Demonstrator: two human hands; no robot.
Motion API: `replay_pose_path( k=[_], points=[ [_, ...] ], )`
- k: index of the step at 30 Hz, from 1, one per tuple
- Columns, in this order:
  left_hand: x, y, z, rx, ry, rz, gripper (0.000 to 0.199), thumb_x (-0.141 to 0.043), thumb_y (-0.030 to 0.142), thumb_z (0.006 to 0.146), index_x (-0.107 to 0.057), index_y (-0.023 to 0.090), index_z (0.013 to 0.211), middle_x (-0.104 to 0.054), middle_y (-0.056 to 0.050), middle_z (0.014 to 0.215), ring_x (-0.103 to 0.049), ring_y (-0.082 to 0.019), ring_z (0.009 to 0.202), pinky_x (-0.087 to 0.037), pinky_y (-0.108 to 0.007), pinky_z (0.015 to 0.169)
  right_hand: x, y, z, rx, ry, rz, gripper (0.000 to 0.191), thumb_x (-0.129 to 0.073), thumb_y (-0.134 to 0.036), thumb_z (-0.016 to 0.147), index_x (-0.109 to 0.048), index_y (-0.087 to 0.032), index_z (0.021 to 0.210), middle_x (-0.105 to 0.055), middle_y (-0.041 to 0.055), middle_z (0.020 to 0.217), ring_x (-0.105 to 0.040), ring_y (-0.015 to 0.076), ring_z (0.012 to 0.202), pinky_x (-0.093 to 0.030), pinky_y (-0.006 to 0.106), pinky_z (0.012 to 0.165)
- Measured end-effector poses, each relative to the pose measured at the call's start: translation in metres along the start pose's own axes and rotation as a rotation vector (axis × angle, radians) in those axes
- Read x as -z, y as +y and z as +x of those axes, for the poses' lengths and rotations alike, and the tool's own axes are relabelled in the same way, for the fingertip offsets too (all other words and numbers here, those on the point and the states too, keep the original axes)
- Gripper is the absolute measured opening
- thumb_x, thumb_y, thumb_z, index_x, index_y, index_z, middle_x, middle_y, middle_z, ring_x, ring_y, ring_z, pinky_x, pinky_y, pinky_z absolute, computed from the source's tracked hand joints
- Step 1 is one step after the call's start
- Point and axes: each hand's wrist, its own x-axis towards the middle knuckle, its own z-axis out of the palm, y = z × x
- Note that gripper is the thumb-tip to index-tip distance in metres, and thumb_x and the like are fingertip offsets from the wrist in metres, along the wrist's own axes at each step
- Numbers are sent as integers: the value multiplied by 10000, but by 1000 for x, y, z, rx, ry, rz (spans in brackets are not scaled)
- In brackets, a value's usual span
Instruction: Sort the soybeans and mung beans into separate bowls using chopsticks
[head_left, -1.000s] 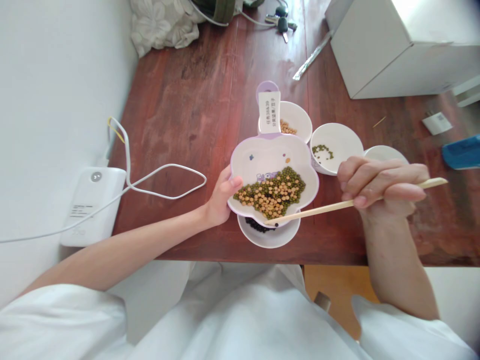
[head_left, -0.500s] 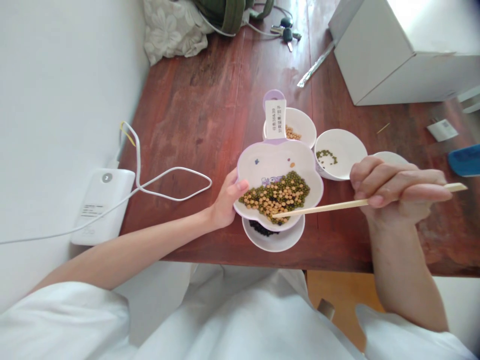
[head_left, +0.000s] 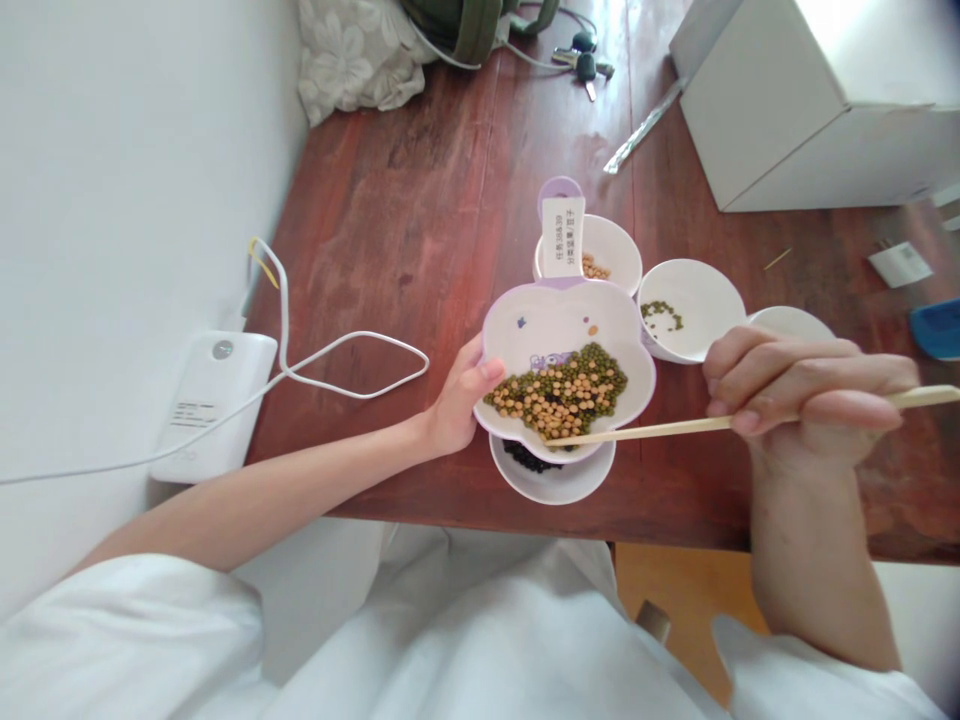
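Observation:
My left hand (head_left: 457,395) grips the rim of a white, purple-edged flower-shaped dish (head_left: 570,310), which holds a mixed pile of green mung beans and yellow soybeans (head_left: 559,392). My right hand (head_left: 795,395) holds wooden chopsticks (head_left: 660,428), their tips at the pile's near edge. Around the dish sit a white bowl (head_left: 619,245) of soybeans, a white bowl (head_left: 697,300) of mung beans, and a white saucer (head_left: 581,483) of black beans. Another white bowl (head_left: 791,320) is partly hidden behind my right hand. A printed card (head_left: 562,236) stands at the dish's far end.
A white wall runs along the reddish wooden table's (head_left: 420,220) left side. A white power bank (head_left: 214,400) and its cable (head_left: 352,375) lie there. A white box (head_left: 810,110), keys (head_left: 585,65), a floral cloth (head_left: 349,60) and a blue object (head_left: 937,328) stand farther off.
The whole scene has shifted right in the view. The chopsticks now lie flatter across the frame, with their tips still at the pile's near edge. My left hand still grips the dish.

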Motion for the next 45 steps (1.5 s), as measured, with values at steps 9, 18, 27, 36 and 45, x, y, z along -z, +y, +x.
replay_pose_path(
  k=[9, 18, 27, 36, 45],
  points=[
    [-2, 3, 0, 10, 4, 10, 521, -766, 651, 875, -772, 228, 1179, -835, -104, 1173, -699, -421, 1376, -571, -544, 1158, 4, -8, 3, -7, -3, -26, 673, -561, -616, 1110, -727, -223, 590, -674, 17, 515, -588, 195, 411, -436, 396, 434],
    [-2, 2, 0, 18, 11, 17, 546, -771, 656, 850, -772, 238, 1201, -830, -111, 1171, -670, -442, 1424, -600, -539, 1128, 3, -13, 5, -55, 47, -49, 695, -605, -659, 1076, -708, -221, 546, -650, 22, 479, -582, 193, 398, -424, 388, 434],
    [-1, 1, 1, -16, -9, 10, 536, -759, 629, 885, -760, 219, 1231, -833, -102, 1199, -695, -411, 1377, -584, -538, 1141, 7, -7, 7, -34, 16, -26, 737, -566, -677, 1087, -710, -218, 529, -635, 25, 456, -578, 184, 382, -429, 375, 420],
    [1, -1, 0, -20, -21, -12, 489, -755, 627, 900, -786, 214, 1160, -839, -101, 1216, -694, -406, 1380, -546, -527, 1177, 10, -6, 5, -23, 19, -26, 709, -613, -672, 1068, -712, -233, 519, -641, 19, 451, -572, 200, 356, -439, 392, 414],
    [-3, 3, 1, 34, 20, 37, 569, -761, 683, 828, -775, 246, 1193, -829, -110, 1169, -687, -436, 1387, -608, -533, 1093, 10, -7, 6, 3, 9, -38, 719, -557, -659, 1099, -697, -231, 540, -654, 7, 470, -579, 186, 372, -443, 384, 414]
  ],
)
